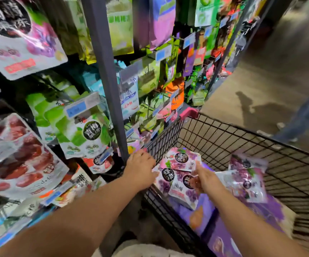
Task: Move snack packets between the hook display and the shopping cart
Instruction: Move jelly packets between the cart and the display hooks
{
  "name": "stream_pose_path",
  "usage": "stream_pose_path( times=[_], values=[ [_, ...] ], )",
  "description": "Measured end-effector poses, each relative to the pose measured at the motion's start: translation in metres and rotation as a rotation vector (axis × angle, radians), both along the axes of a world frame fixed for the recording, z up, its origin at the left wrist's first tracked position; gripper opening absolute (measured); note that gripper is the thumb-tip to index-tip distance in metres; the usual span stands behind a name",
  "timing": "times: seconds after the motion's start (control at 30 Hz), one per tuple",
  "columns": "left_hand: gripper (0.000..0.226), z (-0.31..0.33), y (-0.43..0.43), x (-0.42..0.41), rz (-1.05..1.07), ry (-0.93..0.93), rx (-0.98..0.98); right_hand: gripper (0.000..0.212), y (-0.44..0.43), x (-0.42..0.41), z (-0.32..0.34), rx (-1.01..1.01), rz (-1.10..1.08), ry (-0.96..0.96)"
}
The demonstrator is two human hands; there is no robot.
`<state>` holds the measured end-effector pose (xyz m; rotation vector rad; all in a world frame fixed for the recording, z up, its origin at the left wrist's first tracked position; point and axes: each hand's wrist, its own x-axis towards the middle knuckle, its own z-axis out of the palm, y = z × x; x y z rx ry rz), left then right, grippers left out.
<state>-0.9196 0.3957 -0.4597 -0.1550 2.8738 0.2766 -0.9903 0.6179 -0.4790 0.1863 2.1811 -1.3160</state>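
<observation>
A bunch of purple grape snack packets [177,164] is held over the left side of the black wire shopping cart [242,131]. My left hand [140,169] is at the cart's left rim, its fingers curled on the bunch's left edge. My right hand [204,180] holds the right side, thumb on top and fingers underneath. More purple grape packets [247,176] lie further right in the cart. The hook display [83,134] fills the left, hung with green, red and purple packets.
A grey upright post [109,80] of the display stands just left of the cart. Purple boxes [224,238] lie on the cart's bottom. A person's leg in jeans [307,117] stands on the brown floor beyond the cart, to the right.
</observation>
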Motion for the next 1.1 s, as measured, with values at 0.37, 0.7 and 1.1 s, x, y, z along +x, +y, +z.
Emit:
stream_pose_path(
  times=[0.37,0.7,1.1],
  values=[
    [0.048,0.014,0.029,-0.008,-0.44,-0.619,-0.149,0.032,0.058,0.014,-0.077,0.192,-0.086,-0.227],
    [0.052,-0.009,0.037,0.024,-0.16,-0.46,0.067,0.035,0.038,0.035,-0.135,0.107,-0.364,-0.519],
    [0.051,-0.017,0.035,0.03,-0.122,-0.39,0.069,0.025,0.043,0.042,-0.14,-0.114,-0.57,-0.439]
  ],
)
